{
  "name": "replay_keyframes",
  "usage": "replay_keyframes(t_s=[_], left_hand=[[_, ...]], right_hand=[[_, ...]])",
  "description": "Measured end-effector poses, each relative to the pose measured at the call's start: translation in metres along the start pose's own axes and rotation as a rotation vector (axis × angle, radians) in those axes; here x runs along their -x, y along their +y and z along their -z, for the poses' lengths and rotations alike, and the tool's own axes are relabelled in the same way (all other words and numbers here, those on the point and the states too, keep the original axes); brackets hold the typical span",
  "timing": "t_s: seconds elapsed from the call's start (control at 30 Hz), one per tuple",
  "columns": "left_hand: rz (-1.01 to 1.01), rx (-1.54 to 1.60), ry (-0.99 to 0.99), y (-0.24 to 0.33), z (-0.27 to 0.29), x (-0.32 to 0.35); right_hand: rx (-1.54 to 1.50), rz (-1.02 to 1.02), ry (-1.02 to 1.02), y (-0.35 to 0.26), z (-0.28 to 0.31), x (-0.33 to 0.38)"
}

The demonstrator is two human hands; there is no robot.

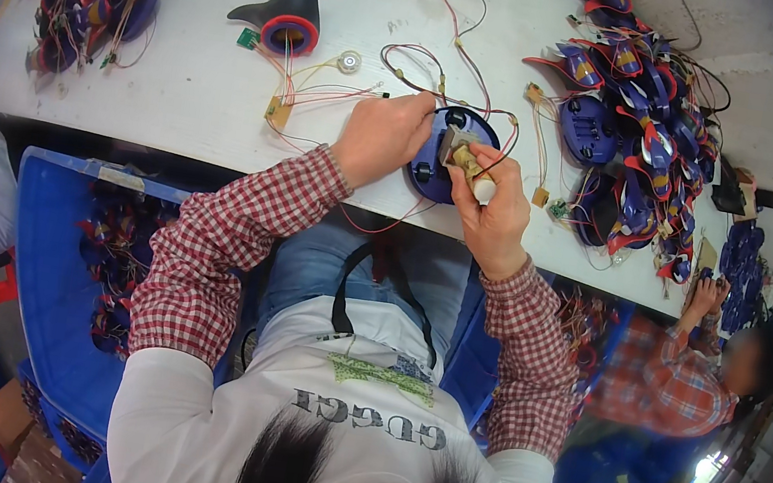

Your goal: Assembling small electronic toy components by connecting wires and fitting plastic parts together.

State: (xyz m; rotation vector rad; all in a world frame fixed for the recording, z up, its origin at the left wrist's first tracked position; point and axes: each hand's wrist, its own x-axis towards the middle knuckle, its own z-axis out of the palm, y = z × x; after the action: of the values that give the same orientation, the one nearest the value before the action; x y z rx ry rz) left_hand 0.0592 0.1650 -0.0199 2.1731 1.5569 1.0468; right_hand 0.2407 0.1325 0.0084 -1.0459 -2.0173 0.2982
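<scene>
Pressure is applied by the left hand (381, 136), closed on the rim of a round dark-blue plastic shell (442, 159) at the white table's (177, 97) near edge. A cream-handled tool (472, 169) (tip against the shell) is gripped in the right hand (497, 214); it is best held upright, clear of the red wires (431, 87) beyond the grip.

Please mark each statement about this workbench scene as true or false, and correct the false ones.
1. The right hand holds a small tool with a light handle. True.
2. The left hand rests on the blue round part at the table's near edge. True.
3. The heap of blue and red parts lies on the person's left. False: it lies on the right side of the white table.
4. The blue crate stands on the table. False: it stands below the table edge, on the person's left.
5. A black cone-shaped part with a red ring lies on the table. True.
</scene>
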Motion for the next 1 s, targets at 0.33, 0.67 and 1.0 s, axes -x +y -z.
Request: replay_keyframes(t_s=[0.33, 0.67, 1.0], left_hand=[[-0.061, 0.031, 0.046, -0.003, -0.005, 0.002], [-0.084, 0.032, 0.046, -0.001, -0.006, 0.002], [-0.105, 0.012, 0.068, 0.012, 0.01, 0.009]], right_hand=[[0.036, 0.037, -0.018, 0.005, 0.004, 0.005], [0.067, -0.105, -0.134, -0.008, 0.005, -0.008], [0.0, -0.183, -0.222, -0.007, 0.007, -0.015]])
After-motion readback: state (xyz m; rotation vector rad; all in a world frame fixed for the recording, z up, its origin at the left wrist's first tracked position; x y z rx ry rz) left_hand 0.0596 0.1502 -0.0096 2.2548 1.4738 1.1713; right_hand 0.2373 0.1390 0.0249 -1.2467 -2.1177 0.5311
